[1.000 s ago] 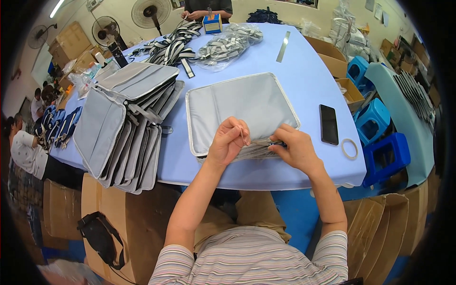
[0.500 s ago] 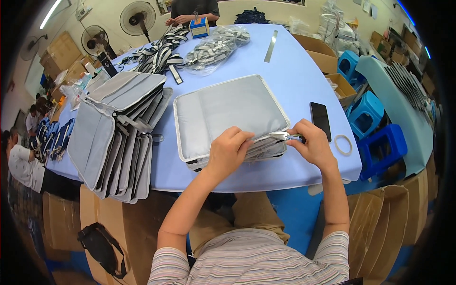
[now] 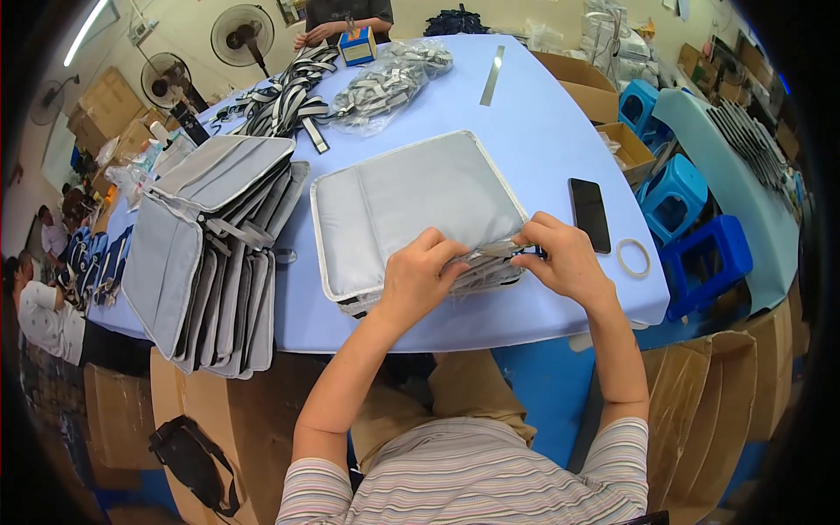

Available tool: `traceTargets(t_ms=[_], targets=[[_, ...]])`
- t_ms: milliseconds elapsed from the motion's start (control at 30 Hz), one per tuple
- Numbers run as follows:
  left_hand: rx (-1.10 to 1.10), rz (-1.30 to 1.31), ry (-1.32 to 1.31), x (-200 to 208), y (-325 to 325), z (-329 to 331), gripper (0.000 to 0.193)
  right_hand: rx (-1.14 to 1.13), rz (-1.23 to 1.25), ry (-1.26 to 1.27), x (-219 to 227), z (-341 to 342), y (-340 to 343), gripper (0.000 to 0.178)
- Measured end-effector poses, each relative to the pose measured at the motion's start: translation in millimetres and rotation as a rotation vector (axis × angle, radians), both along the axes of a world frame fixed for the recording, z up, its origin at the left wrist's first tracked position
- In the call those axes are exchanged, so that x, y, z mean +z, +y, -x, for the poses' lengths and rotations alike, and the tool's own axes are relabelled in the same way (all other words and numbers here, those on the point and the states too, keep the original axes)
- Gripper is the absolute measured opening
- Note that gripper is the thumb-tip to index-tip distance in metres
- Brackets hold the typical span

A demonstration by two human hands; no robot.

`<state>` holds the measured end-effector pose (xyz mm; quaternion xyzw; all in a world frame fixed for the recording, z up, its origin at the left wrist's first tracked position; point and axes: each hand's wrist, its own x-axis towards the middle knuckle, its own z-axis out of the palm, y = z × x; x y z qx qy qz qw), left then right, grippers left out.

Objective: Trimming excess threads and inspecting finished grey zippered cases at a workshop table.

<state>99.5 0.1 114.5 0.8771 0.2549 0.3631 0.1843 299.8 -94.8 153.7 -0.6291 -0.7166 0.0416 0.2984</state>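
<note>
A stack of grey fabric panels (image 3: 420, 192) with pale bound edges lies in front of me on the table. My left hand (image 3: 418, 273) is closed at the near edge of the top panel, pinching its binding between thumb and fingers. At the near right corner, my right hand (image 3: 564, 258) is closed, fingertips against the same edge. It holds what look like small thread snips, mostly hidden by the fingers. Loose pale threads or film hang below the edge between my hands.
More folded grey panels (image 3: 219, 254) are piled at left, overhanging the table. A phone (image 3: 589, 215) and a tape roll (image 3: 633, 258) lie at right. Farther back are striped straps (image 3: 284, 101), a bag of straps (image 3: 381, 92) and a metal ruler (image 3: 492, 77). Blue stools (image 3: 710, 262) stand at right.
My right hand has moved slightly left and up, closer to the panel's corner. The silver tip that showed in it is now largely covered. My left hand keeps its pinch.
</note>
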Motion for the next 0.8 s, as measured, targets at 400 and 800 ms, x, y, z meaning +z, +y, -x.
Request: traceTargets(t_ms=[400, 800], targets=[[0.014, 0.05, 0.071, 9, 5, -8, 0.016, -0.04, -0.146, 0.192, -29, -15, -8, 0.023], [-0.135, 0.316, 0.166, 7, 36, -16, 0.008, 0.037, -0.589, -0.161, -65, -32, -1, 0.026]])
